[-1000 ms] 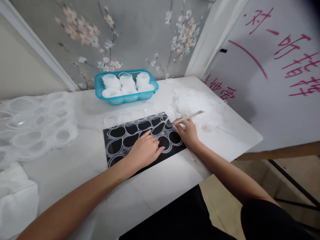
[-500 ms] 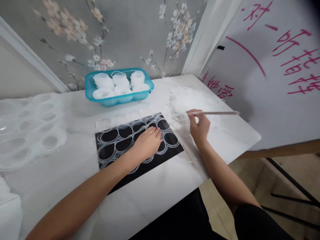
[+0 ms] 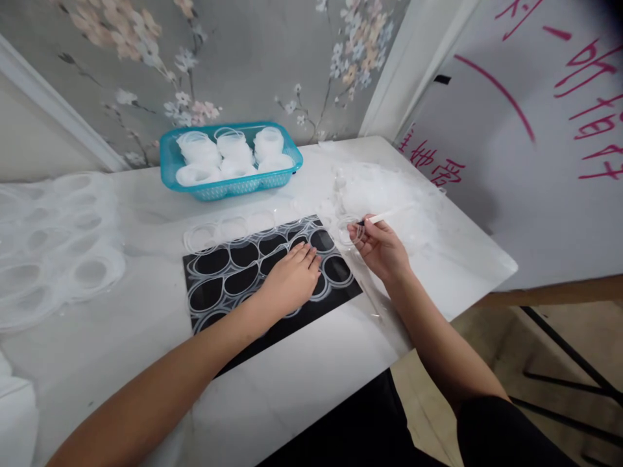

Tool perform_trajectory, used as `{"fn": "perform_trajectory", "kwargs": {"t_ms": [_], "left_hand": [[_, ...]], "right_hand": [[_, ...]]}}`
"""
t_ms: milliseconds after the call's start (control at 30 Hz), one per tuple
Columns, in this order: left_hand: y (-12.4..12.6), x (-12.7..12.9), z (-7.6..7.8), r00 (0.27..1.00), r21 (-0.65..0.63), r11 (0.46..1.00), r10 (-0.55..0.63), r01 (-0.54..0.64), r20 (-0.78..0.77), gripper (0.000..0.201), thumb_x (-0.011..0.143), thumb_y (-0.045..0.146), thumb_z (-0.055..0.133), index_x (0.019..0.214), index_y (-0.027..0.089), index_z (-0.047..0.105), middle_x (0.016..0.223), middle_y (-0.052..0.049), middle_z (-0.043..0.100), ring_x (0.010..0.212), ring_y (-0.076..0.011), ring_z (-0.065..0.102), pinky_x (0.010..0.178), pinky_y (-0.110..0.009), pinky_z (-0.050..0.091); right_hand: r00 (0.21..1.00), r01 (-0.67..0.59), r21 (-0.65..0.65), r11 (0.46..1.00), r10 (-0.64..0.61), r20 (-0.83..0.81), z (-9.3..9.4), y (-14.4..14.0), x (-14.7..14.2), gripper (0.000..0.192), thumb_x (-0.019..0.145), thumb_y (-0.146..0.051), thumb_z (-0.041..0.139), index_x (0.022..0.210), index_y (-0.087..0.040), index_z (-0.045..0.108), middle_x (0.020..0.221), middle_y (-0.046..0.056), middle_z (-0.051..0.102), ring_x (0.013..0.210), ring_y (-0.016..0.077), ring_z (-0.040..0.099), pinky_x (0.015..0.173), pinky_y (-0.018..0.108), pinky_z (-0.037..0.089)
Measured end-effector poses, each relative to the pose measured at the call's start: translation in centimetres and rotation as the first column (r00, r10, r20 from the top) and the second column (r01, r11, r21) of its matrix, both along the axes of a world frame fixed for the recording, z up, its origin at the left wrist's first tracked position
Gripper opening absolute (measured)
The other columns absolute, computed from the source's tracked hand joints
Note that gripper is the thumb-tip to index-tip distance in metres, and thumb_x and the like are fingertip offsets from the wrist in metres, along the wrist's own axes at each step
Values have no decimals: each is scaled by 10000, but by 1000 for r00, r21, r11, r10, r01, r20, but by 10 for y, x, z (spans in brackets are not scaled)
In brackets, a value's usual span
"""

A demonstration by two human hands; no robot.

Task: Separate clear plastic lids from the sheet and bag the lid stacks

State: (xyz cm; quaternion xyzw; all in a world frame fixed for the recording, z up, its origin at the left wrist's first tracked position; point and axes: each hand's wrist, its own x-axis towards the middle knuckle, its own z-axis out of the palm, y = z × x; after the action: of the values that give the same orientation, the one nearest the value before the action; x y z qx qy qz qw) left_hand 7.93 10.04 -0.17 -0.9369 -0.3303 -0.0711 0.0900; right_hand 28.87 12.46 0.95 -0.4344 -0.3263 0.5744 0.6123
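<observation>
My left hand lies flat, fingers stretched out, on a clear plastic sheet with round cut-outs. That sheet rests on a black board, whose dark surface shows through the holes. In my right hand is a thin white stick with a dark tip, pinched between the fingers. Clear plastic rings are at the fingertips of this hand; whether the fingers also grip them I cannot tell. A row of clear rings lies along the board's far edge.
A blue basket with several stacks of white rings stands at the back by the floral wall. Clear plastic scraps are heaped on the right. More ring-holed sheets pile up at the left. A whiteboard stands beyond the table's right edge.
My right hand has turned and shifted slightly left, the stick now tilting upward to the right. Rings now show at its fingertips. My left hand stays on the sheet, its fingers slightly shifted.
</observation>
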Motion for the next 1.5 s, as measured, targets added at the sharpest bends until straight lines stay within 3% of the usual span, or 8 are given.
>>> {"fn": "perform_trajectory", "kwargs": {"t_ms": [167,300,467,600,1033,1167,1333,1500], "left_hand": [[0,1,0,1000,6,1000,1,-1,-5,412,964,248,380,1240,28,593,1287,-164,592,1244,-266,525,1114,-396,357],[-1,1,0,1000,4,1000,-1,1,-8,411,961,248,384,1238,28,594,1287,-164,593,1241,-266,528,1114,-397,353],[0,0,1,1000,2,1000,-4,4,3,414,958,255,391,1237,27,594,1283,-168,594,1243,-272,523,1119,-407,342],[0,1,1,1000,-10,1000,12,-12,4,420,961,266,385,1245,35,590,1288,-168,592,1248,-277,517,1118,-407,343],[-2,3,2,1000,-32,999,16,-17,-26,434,967,251,368,1281,16,554,1320,-188,559,1266,-287,498,1131,-411,325],[-3,2,0,1000,-32,999,7,-7,-17,430,963,235,370,1280,8,550,1323,-196,554,1267,-291,496,1130,-417,319],[-3,2,-1,1000,-18,1000,-2,2,-11,438,962,224,358,1284,-14,535,1316,-212,555,1266,-300,491,1136,-427,299],[-2,3,1,1000,-4,1000,-2,2,2,410,954,209,364,1217,-15,585,1263,-215,593,1234,-295,513,1144,-428,278]], "right_hand": [[995,-74,13,997,75,-71,9,-4,5,202,734,-368,695,830,-247,566,925,10,665,872,129,649,760,261,551],[968,-134,82,988,113,222,9,-7,3,237,816,-480,577,873,-251,568,1072,32,651,737,120,618,610,270,501],[723,-179,127,976,44,689,-12,-9,-16,261,816,-429,627,859,-172,644,719,23,640,593,119,538,568,264,426],[521,-225,130,966,7,853,-22,-10,-25,179,843,-333,596,869,-173,670,716,16,653,611,123,542,588,257,413],[428,-261,113,959,10,904,-18,-11,-26,165,843,-322,584,844,-179,667,702,16,651,599,130,551,576,255,408],[354,-293,138,946,-26,935,-18,-11,-26,142,857,-294,567,870,-198,671,781,31,692,643,157,592,608,280,436],[115,-411,217,885,-185,976,-23,-22,-28,211,908,-215,476,979,-229,674,982,53,714,899,204,619,754,310,468],[-189,-483,181,857,-304,934,-23,-13,-32,266,869,-123,461,1013,-199,671,763,73,681,831,211,562,593,278,385]]}}
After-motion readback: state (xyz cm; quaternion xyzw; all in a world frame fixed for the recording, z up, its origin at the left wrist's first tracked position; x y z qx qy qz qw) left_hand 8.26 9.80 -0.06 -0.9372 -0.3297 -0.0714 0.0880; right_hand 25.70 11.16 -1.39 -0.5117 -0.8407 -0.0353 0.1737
